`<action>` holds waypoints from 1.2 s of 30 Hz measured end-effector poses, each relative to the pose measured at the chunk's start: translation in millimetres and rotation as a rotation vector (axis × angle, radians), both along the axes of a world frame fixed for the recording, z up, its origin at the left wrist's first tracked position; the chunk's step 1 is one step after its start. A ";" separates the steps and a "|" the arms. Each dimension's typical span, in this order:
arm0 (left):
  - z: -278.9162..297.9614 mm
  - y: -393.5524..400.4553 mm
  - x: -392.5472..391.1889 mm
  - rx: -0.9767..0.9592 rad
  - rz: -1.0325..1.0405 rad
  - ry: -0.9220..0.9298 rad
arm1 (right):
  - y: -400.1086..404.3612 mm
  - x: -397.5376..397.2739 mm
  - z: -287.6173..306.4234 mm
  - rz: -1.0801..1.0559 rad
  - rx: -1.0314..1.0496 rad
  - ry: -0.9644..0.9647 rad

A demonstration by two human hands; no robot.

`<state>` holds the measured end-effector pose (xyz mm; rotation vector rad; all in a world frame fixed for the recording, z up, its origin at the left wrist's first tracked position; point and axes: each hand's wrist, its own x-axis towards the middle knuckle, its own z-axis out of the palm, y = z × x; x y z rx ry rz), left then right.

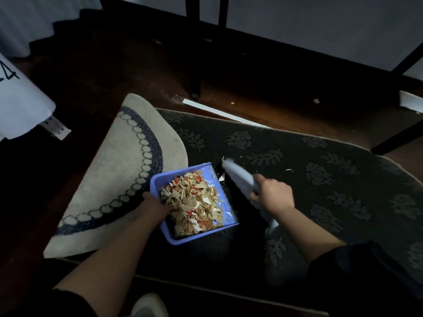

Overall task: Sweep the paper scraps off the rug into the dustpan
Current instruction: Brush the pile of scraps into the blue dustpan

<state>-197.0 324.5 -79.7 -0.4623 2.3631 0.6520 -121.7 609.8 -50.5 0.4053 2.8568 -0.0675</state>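
My left hand (153, 205) grips the near-left wall of the blue dustpan (225, 203), fingers curled over the rim and into the heap. The pan sits on the dark floral rug (332, 179), piled high with tan, white and red paper scraps (194, 202). That pile is my first worry: it rises close to the rim, so if I tip or jerk the pan, I judge scraps would slide back out over the open lip on the right.

My right hand (272, 193) is closed around the pale brush (235, 177), which is blurred, just beside the pan's open edge. A hard flick there could, I think, scatter light paper past the pan instead of into it, or knock the pan loose from my grip.

A few white bits (221, 178) lie at the pan's mouth, and a stray sliver (288, 170) sits farther out on the rug, apart from the brush. They look thin enough to catch in the pile and be passed over.

To the left, a pale round mat (128, 170) with a blue ring lies partly over the rug, and scraps could slip under its edge. Beyond the rug, a white strip (219, 112) and small crumbs lie on the wooden floor (137, 72) near dark furniture legs (194, 53).

At far left, a white sheet (20, 106) shows a handwritten "4" with part of another mark before it that I cannot read. I see no brand anywhere.
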 end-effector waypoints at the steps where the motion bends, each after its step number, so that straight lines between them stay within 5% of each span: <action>1: 0.6 1.1 0.1 0.001 0.005 0.000 | -4.2 1.2 -0.9 0.042 -0.006 -0.006; 16: -2.9 17.0 6.8 0.100 -0.045 0.085 | 56.0 14.7 26.4 -0.185 0.101 0.029; 24: -6.1 19.2 5.6 0.079 -0.040 0.082 | 0.0 12.1 6.7 0.018 -0.031 0.011; 36: -7.2 19.2 3.5 0.026 -0.077 0.058 | 54.6 22.1 29.8 -0.145 0.101 0.058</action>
